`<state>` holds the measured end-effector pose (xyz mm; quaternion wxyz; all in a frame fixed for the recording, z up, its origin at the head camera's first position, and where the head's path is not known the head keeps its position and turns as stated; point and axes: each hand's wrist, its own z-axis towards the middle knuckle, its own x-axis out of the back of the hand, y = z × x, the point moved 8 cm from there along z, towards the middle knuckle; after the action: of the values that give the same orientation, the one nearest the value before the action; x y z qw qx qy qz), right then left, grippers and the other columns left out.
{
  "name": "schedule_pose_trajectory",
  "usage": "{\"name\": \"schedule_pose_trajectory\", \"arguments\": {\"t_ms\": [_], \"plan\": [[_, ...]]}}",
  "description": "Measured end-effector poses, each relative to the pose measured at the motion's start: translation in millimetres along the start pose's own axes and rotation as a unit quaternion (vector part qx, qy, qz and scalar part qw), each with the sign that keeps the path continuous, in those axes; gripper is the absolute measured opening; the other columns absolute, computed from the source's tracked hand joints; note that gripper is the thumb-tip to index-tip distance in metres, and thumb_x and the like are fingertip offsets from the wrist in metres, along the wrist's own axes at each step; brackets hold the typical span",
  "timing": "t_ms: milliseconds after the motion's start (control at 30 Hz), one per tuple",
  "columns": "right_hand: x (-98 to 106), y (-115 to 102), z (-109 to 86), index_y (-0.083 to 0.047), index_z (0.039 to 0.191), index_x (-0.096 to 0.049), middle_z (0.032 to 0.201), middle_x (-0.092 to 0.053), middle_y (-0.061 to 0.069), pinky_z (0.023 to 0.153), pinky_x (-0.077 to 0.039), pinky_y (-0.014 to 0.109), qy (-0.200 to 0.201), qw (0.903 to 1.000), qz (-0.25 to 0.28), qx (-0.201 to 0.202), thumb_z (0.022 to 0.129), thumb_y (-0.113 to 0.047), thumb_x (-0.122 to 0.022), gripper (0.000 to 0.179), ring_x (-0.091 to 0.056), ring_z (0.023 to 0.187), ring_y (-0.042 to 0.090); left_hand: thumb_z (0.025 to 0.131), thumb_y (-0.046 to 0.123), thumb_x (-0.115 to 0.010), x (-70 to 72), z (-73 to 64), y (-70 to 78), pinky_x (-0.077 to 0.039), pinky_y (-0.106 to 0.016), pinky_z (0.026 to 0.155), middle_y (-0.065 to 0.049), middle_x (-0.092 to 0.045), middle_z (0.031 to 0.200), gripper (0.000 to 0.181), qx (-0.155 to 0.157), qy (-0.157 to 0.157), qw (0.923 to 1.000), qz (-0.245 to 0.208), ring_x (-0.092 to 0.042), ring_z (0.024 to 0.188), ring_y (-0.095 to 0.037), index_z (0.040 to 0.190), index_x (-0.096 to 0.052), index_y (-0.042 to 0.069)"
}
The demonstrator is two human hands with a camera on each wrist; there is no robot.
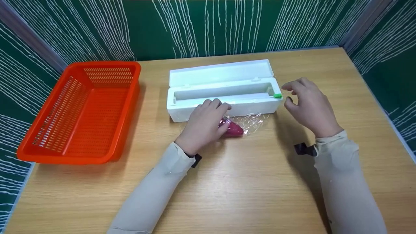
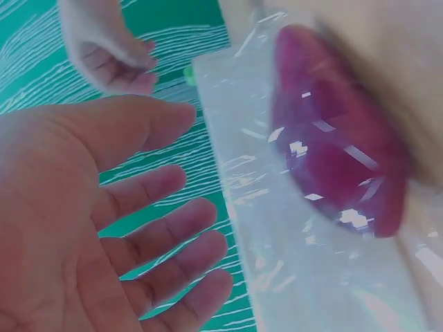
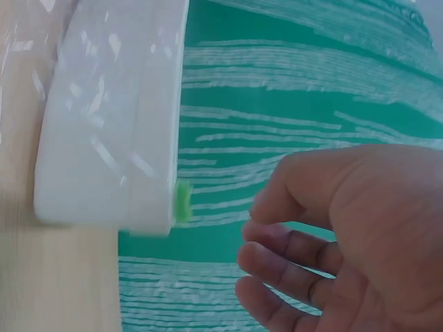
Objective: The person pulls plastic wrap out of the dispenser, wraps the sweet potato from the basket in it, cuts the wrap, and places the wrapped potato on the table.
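"Sleeves first: two pale sleeves (image 1: 344, 185) lie nearest the camera, extended across a wood-grain bench (image 1: 240, 195), with black bands (image 1: 305, 149) at the wrists."

"Condition of the left hand (image 1: 205, 125)?"

"Spread, fingers separated and slightly bent. From the head view it overlaps the left part of a dark-pink tapered item (image 1: 234, 129); the left wrist view shows a gap between fingers and item. Contact with the box front cannot be told."

"Location of that item?"

"On the near side of a long white box (image 1: 178, 112), beneath clear plastic film (image 1: 255, 123). The film is crumpled at the item's right. Whether it also passes underneath, I cannot tell."

"And the box?"

"Its lid (image 1: 221, 73) is tipped back along the far edge, exposing a narrow trough. One green tab (image 1: 277, 95) sits at the right front corner."

"Right hand (image 1: 312, 109)?"

"Just beside that corner, fingers loosely curved, thumb apart from the forefinger."

"Remaining items?"

"One orange-red slotted plastic basket (image 1: 70, 159), left of the box and apart from it. Behind the bench stands a green backdrop (image 1: 148, 39) with white streaks."
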<state>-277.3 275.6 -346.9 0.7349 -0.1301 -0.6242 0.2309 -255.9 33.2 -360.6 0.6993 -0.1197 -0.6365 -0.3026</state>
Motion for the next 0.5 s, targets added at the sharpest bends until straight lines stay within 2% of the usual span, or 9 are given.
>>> {"name": "schedule_pose_trajectory", "arguments": {"t_ms": [100,200,333,500], "plan": [[-3,14,3.4,0.000,0.133,-0.063,0.127,-0.058,0.023,0.088,-0.051,0.060,-0.020,0.9998,-0.005,-0.007,0.096,-0.002,-0.061,0.037,-0.055,0.113,0.042,0.099,0.026,-0.064,6.0,8.9,5.2,-0.051,-0.039,0.094,-0.007,-0.065,0.119,0.037,0.000,-0.003,1.0000,-0.006,-0.058,0.109,-0.026,0.133,-0.064,0.011],[-6,19,6.7,-0.001,0.135,-0.063,0.128,-0.058,0.023,0.089,-0.051,0.061,-0.037,0.9992,-0.008,0.011,0.096,-0.003,-0.066,0.039,-0.057,0.112,0.042,0.099,0.025,-0.065,9.4,20.5,14.5,-0.049,-0.038,0.097,-0.006,-0.064,0.123,0.038,-0.003,-0.015,0.9999,-0.007,-0.057,0.111,-0.025,0.134,-0.063,0.011],[-12,19,10.3,-0.002,0.134,-0.065,0.127,-0.060,0.022,0.089,-0.052,0.060,-0.054,0.9978,-0.002,0.038,0.095,-0.003,-0.070,0.039,-0.060,0.109,0.042,0.100,0.030,-0.065,10.4,41.6,32.3,-0.049,-0.036,0.097,-0.005,-0.063,0.127,0.043,-0.014,-0.038,0.9992,0.008,-0.057,0.114,-0.023,0.139,-0.060,0.013],[-19,18,13.0,-0.003,0.134,-0.065,0.123,-0.061,0.020,0.087,-0.053,0.056,-0.068,0.9968,0.010,0.041,0.096,-0.007,-0.071,0.039,-0.060,0.105,0.040,0.101,0.032,-0.065,9.5,70.0,59.4,-0.051,-0.035,0.094,-0.003,-0.063,0.127,0.043,-0.034,-0.056,0.9971,0.039,-0.058,0.114,-0.022,0.140,-0.059,0.016]]}}
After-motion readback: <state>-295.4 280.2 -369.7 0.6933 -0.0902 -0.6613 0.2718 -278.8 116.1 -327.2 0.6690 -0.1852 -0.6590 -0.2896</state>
